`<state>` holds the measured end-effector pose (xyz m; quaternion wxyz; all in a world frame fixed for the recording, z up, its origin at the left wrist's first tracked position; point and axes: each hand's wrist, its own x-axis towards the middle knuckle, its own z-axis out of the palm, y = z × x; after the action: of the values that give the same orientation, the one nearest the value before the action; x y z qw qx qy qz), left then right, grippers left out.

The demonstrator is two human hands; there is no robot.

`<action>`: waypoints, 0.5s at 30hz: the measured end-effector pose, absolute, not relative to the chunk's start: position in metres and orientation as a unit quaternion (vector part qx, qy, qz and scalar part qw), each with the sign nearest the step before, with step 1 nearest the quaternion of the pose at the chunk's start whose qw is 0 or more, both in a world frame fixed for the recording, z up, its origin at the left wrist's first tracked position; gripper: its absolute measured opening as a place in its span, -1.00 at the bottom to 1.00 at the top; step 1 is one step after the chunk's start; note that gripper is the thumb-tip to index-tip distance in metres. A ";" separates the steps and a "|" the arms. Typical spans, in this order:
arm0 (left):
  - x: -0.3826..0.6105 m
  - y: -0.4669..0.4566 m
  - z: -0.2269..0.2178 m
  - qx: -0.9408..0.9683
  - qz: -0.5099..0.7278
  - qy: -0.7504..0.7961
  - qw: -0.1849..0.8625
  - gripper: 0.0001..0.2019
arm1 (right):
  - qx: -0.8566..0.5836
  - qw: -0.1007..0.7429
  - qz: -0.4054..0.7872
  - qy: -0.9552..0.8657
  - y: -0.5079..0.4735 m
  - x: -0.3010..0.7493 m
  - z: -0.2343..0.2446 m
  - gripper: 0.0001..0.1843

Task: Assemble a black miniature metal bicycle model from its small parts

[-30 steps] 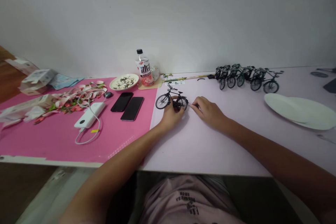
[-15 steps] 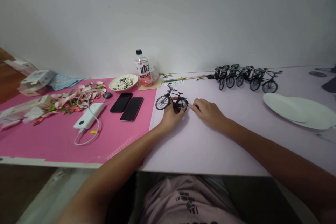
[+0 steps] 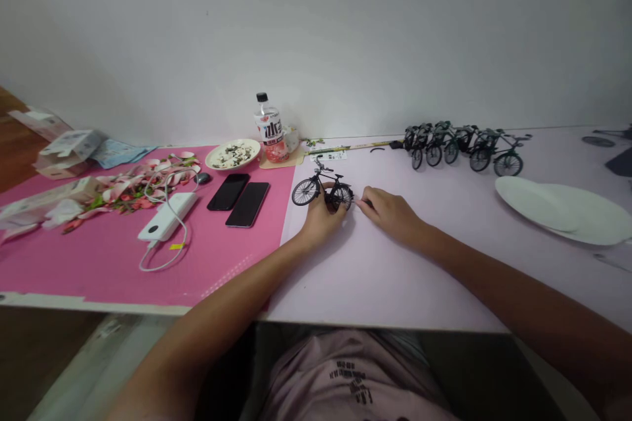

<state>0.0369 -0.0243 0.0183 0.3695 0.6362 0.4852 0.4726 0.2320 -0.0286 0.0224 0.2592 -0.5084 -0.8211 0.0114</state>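
Observation:
A black miniature bicycle stands slightly tilted above the white part of the table, its front wheel to the left. My left hand is closed around its lower rear, with the thumb by the back wheel. Just right of that wheel, my right hand is closed in a pinch. A small dark bit shows between its thumb and forefinger, too small to name. The fingertips sit very near the rear wheel; whether they touch it is unclear.
Several miniature bicycles stand along the wall, with white plates right of them. On the pink mat lie two phones, a white power bank with a cable, and petals. A bottle stands behind, beside a plate.
My right hand has shifted very slightly right, away from the rear wheel, and a dark bit now shows in its pinch. My left hand and the bicycle have hardly moved.

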 end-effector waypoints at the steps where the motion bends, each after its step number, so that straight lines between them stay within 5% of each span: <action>1: 0.037 -0.025 0.019 0.637 0.471 0.484 0.372 -0.52 | -0.513 0.257 0.004 -0.819 -0.029 0.231 0.022 -0.71; 10: 0.038 -0.028 0.022 0.643 0.457 0.477 0.388 -0.51 | -0.527 0.275 0.061 -0.802 -0.032 0.229 0.025 -0.47; 15: 0.039 -0.029 0.021 0.654 0.460 0.475 0.368 -0.51 | -0.523 0.284 0.095 -0.798 -0.038 0.228 0.028 -0.59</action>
<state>0.0388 -0.0295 0.0215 0.3680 0.6541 0.4748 0.4597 0.2285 -0.0377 0.0281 0.2843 -0.5229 -0.7979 0.0950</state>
